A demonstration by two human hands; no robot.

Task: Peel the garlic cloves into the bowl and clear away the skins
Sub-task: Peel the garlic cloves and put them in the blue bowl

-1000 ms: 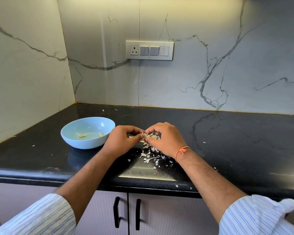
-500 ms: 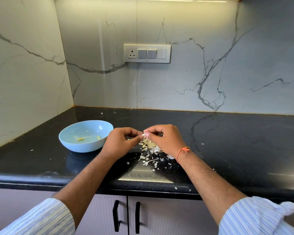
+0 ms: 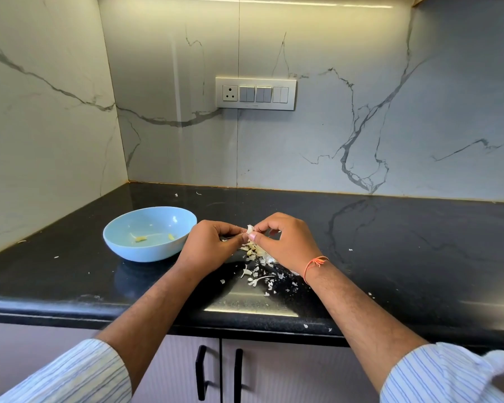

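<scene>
Black stone surface [image 3: 390, 257]. Left hand [image 3: 207, 245] and right hand [image 3: 285, 242] met near its middle, both sets of fingers pinching one garlic clove [image 3: 249, 230]. Loose skins [image 3: 259, 276] lay beneath. Blue bowl [image 3: 122, 242] sat just left, holding peeled bits.

I have a single wide-angle view, worn on the person's head, looking forward and down across the black countertop [image 3: 390, 251] toward the marble corner wall [image 3: 361, 126]. It sits close above the forearms; the cabinet doors [image 3: 288, 373] show at the bottom edge.
</scene>
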